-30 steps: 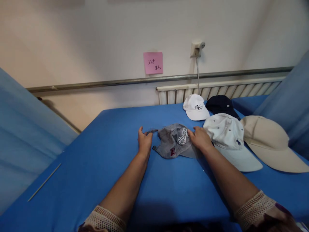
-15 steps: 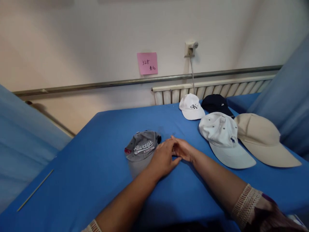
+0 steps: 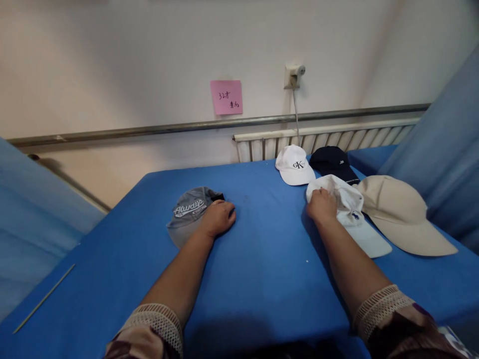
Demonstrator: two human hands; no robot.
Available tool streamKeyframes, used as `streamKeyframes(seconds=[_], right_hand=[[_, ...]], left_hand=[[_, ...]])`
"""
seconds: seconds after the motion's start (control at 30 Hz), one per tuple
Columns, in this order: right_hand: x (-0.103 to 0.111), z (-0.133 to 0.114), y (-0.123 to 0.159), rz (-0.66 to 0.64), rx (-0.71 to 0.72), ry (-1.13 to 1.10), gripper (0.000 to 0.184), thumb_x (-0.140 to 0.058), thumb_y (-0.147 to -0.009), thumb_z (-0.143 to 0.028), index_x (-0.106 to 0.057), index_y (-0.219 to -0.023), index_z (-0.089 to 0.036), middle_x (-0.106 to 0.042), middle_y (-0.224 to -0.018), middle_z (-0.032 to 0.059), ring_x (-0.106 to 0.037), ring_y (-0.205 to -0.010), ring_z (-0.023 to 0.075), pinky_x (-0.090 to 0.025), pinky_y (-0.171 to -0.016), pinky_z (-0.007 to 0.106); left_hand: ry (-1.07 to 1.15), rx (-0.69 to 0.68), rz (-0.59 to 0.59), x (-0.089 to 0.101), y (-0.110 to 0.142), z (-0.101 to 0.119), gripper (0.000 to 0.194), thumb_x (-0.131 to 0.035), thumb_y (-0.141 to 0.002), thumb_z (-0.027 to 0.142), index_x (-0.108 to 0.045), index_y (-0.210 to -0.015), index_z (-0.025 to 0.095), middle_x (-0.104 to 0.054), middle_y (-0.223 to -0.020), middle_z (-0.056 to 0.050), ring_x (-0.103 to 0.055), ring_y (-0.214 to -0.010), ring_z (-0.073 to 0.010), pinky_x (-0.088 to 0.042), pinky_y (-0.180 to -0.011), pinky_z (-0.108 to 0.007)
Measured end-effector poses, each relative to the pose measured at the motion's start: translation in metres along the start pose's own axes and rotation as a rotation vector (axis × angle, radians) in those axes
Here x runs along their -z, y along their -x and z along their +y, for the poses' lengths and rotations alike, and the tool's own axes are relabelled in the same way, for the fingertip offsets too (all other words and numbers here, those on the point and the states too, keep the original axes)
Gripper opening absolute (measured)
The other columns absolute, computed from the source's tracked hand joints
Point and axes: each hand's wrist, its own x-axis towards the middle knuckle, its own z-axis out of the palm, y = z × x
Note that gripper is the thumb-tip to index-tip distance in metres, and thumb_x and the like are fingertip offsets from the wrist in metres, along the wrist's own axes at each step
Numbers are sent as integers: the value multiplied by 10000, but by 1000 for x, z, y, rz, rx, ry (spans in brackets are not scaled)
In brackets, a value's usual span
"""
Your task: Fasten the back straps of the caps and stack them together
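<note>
A grey baseball cap (image 3: 189, 204) with white "Always" lettering lies on the left part of the blue-covered table. At its right side is my left hand (image 3: 217, 218), with curled fingers closed on the cap's edge, partly hidden behind the hand. My right hand (image 3: 322, 204) pinches the crown of a pale baseball cap (image 3: 352, 199), which has a small dark polo logo. That crown is dented around my fingers, and the brim points toward the lower right.
A white cap (image 3: 295, 164), a dark navy cap (image 3: 333, 163) and a beige long-brimmed cap (image 3: 400, 209) lie around the pale one. A thin stick (image 3: 44, 299) lies at the left. Behind are a radiator (image 3: 262, 148) and metal rail (image 3: 168, 129); blue curtains flank the table.
My hands were together by the grey cap and have parted. The grey cap has shifted left and away, with my left hand at it. My right hand has moved right and gripped the pale cap.
</note>
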Motion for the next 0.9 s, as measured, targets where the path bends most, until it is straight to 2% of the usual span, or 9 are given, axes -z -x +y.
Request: streamKeyframes(seconds=[0.1, 0.2, 0.33, 0.47, 0.6, 0.67, 0.73, 0.8, 0.9], right_hand=[[-5, 3, -7, -135, 33, -7, 356, -424, -809, -65, -579, -1130, -58, -598, -1128, 226, -597, -1022, 308, -424, -813, 376], [-4, -2, -5, -125, 153, -82, 365, -450, -779, -56, -586, -1117, -86, -627, -1080, 205, -608, -992, 294, -418, -810, 359], [3, -21, 13, -48, 373, -447, 357, -502, -732, -129, -599, -1073, -172, -660, -992, 107, -603, -897, 246, -418, -785, 327], [2, -45, 37, -203, 528, -1036, 250, -449, -644, -158, -578, -853, -209, -596, -738, -7, -530, -656, 163, -403, -635, 266], [-11, -59, 44, -484, 416, -1380, 188, -404, -556, -199, -528, -697, -205, -501, -589, -41, -436, -536, 131, -338, -524, 236], [-18, -61, 42, -501, 346, -1392, 178, -406, -548, -210, -535, -671, -201, -492, -566, -44, -419, -523, 126, -322, -513, 232], [-22, -61, 40, -478, 327, -1354, 176, -415, -569, -210, -553, -677, -200, -500, -561, -43, -419, -526, 128, -322, -511, 230], [-23, -61, 39, -457, 344, -1303, 185, -423, -589, -203, -569, -702, -204, -520, -570, -39, -433, -538, 135, -330, -512, 231], [-21, -62, 41, -435, 359, -1239, 193, -429, -604, -194, -575, -730, -210, -545, -597, -32, -457, -564, 146, -346, -520, 236]], left_hand=[[-31, -29, 51, 1, 0, -9, 225, -466, -871, 290, -644, -830, 160, -679, -817, -113, -629, -807, -242, -439, -903, -411], [76, 18, 161, -1, 0, -3, 185, -483, -858, 254, -641, -843, 160, -678, -854, -121, -627, -870, -256, -428, -936, -435], [581, 342, 407, -13, -6, 34, 237, -548, -801, 181, -610, -1029, 170, -654, -1091, -122, -597, -1058, -248, -421, -992, -427], [1479, 740, 251, -22, -12, 78, 332, -634, -759, 200, -564, -1080, 157, -664, -1060, -125, -662, -885, -196, -520, -835, -361], [1961, 798, 116, -17, -8, 99, 424, -648, -758, 228, -536, -1162, 164, -677, -956, -96, -673, -797, -179, -541, -778, -343], [1848, 776, 201, -13, -4, 102, 444, -635, -766, 228, -529, -1195, 185, -664, -1025, -99, -666, -878, -201, -535, -812, -371], [1508, 677, 353, -9, 0, 103, 409, -635, -764, 219, -561, -1165, 204, -632, -1127, -102, -623, -1022, -232, -506, -882, -403], [1097, 456, 444, -4, 4, 103, 329, -644, -761, 207, -614, -1089, 215, -600, -1194, -90, -556, -1137, -247, -447, -977, -431], [699, 143, 408, 1, 7, 104, 292, -639, -791, 218, -633, -1083, 232, -558, -1249, -83, -507, -1185, -248, -382, -1047, -463]])
